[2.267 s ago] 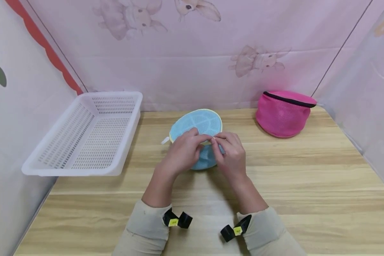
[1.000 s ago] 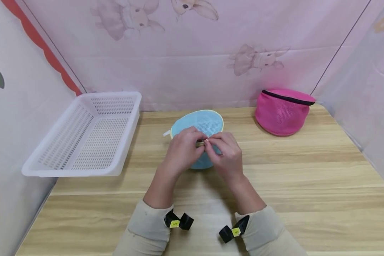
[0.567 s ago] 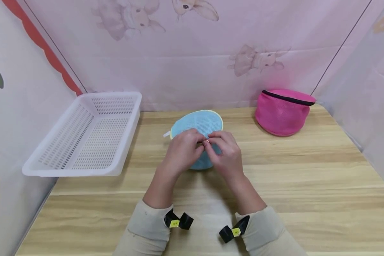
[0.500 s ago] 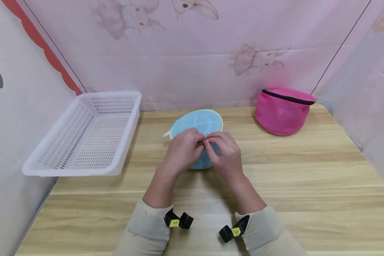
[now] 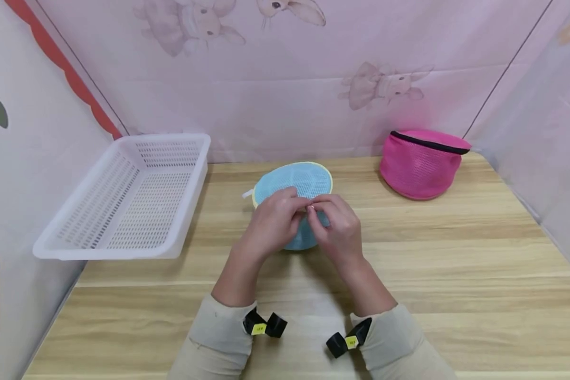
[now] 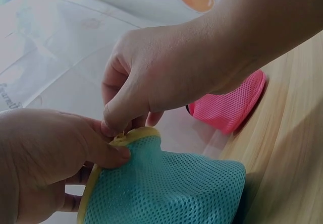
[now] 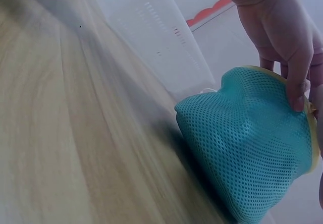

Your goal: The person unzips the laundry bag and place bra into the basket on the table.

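A blue mesh bag [image 5: 292, 180] with yellow trim stands on the table in the middle of the head view. My left hand [image 5: 273, 221] pinches its yellow-edged rim between thumb and fingers, as the left wrist view shows at the trim [image 6: 144, 132]. Fingertips of my right hand [image 5: 339, 227] meet the left ones there and pinch a small yellow piece at the zip edge. That piece is mostly covered by the fingers. In the right wrist view the mesh side [image 7: 242, 138] bulges below the left hand [image 7: 285, 37].
At the left stands a white perforated basket [image 5: 182, 232]. A pink mesh bag [image 5: 420, 169] with a black zip band sits at the back right of the wooden table [image 5: 456, 264]. Behind it hangs a pink printed cloth [image 5: 275, 116].
Compared with the earliest frame, both hands have shifted slightly left along the blue bag's rim. Over the last half second the fingertips have moved a little to the right, still pinching.
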Available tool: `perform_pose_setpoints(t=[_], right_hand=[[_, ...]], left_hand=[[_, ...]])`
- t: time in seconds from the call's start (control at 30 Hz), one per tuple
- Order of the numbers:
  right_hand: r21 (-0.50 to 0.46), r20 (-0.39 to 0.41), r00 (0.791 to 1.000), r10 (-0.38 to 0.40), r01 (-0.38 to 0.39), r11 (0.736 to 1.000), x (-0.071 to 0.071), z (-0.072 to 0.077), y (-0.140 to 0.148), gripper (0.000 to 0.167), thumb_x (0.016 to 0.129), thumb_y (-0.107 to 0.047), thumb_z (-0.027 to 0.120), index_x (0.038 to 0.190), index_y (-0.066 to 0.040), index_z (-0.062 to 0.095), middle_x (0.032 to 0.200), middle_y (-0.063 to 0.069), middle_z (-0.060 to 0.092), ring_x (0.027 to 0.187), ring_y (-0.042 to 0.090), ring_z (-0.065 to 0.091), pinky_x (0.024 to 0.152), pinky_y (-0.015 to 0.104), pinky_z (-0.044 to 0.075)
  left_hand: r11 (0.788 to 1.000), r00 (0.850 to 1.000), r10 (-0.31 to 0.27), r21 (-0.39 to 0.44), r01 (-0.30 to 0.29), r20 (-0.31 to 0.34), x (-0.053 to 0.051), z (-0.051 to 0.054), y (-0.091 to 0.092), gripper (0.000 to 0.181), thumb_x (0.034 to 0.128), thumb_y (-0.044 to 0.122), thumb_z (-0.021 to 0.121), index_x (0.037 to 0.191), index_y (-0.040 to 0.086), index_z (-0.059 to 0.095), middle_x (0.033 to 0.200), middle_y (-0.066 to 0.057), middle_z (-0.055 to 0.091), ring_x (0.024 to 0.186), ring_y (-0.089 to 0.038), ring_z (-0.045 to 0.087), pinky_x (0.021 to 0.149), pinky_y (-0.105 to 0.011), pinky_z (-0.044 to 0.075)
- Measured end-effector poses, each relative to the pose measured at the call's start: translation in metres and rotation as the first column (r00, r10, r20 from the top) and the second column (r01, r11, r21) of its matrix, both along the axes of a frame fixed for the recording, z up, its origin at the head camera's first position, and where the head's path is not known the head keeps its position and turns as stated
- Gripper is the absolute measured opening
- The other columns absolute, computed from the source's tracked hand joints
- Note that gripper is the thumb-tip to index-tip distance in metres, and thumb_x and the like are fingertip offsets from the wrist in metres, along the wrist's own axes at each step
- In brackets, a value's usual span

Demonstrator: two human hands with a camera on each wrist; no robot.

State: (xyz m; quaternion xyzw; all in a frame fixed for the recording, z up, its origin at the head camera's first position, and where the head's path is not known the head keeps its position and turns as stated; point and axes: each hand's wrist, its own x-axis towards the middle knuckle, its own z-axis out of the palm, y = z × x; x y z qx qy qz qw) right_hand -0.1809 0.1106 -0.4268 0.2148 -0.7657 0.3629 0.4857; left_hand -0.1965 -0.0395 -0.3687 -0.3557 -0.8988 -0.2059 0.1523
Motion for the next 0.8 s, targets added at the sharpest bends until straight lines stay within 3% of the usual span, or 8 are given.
perform_pose_setpoints(t=[0.17,0.33,0.63,0.8], right_hand=[[0.008,-0.004,1.000,-0.001,0.002,1.000,0.001,0.000,0.002,0.015,0.090,-0.011,0.066,0.082,0.001,0.071,0.087,0.011,0.071,0.083,0.022,0.068,0.079,0.035,0.056],[0.011,-0.003,1.000,-0.002,0.002,1.000,0.001,0.001,0.002,0.014,0.090,-0.010,0.066,0.084,0.001,0.072,0.087,0.010,0.072,0.085,0.023,0.068,0.082,0.037,0.056],[0.000,-0.020,1.000,-0.005,0.005,1.000,0.000,-0.001,0.003,0.009,0.088,-0.005,0.066,0.085,0.002,0.071,0.090,0.011,0.073,0.088,0.025,0.069,0.085,0.035,0.055],[-0.013,-0.028,0.999,-0.019,0.019,1.000,-0.001,0.002,0.007,0.010,0.087,-0.004,0.064,0.086,0.002,0.071,0.090,0.012,0.073,0.088,0.025,0.069,0.085,0.034,0.055]], left_hand=[[0.999,1.000,0.011,0.038,-0.012,0.027,0.000,-0.001,-0.002,0.018,0.0890,0.010,0.071,0.105,0.014,0.079,0.074,0.001,0.054,0.066,-0.013,0.048,0.060,-0.024,0.041],[0.995,1.000,0.026,0.096,-0.026,0.011,0.000,-0.001,-0.004,0.014,0.0851,0.013,0.077,0.099,0.013,0.080,0.078,0.001,0.060,0.069,-0.012,0.056,0.065,-0.024,0.047],[0.991,1.000,0.019,0.135,-0.018,-0.003,-0.001,-0.002,-0.010,0.011,0.0820,0.009,0.079,0.092,0.013,0.081,0.081,0.001,0.064,0.074,-0.014,0.060,0.067,-0.025,0.049],[0.989,1.000,0.012,0.147,-0.016,0.024,-0.003,0.003,-0.010,0.011,0.0823,0.008,0.079,0.091,0.013,0.081,0.084,0.000,0.065,0.077,-0.015,0.060,0.068,-0.026,0.050]])
